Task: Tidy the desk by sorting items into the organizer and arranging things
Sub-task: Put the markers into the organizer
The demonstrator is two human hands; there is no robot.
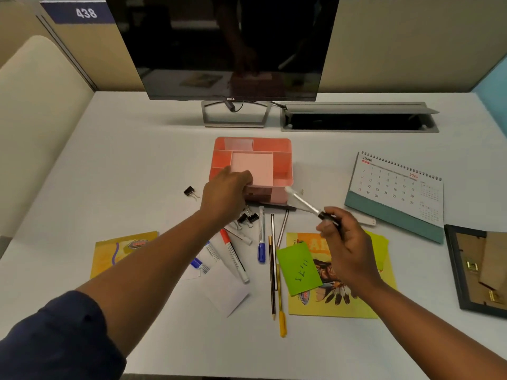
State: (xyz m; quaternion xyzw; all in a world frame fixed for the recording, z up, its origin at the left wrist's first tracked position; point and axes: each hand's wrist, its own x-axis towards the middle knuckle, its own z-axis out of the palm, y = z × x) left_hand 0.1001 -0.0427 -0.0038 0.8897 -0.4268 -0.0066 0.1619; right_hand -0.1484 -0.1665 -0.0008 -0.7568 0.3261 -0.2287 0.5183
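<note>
Two bare hands are out over the white desk. The left hand reaches to the front left corner of the pink plastic compartmented organizer, fingers curled against its front edge; whether they grip it or only touch it I cannot tell. The right hand pinches a slim pen with a black grip and clear cap, lifted off the desk, its capped end pointing at the organizer's front right corner. Between the forearms lie a red-capped white marker, a blue-capped white marker, a dark striped pencil, a yellow pen and a cluster of black binder clips, with one more black binder clip apart on the left. Under the right hand sits a green sticky note on a yellow illustrated booklet. Farther right stands a June desk calendar; behind everything, a dark monitor.
</note>
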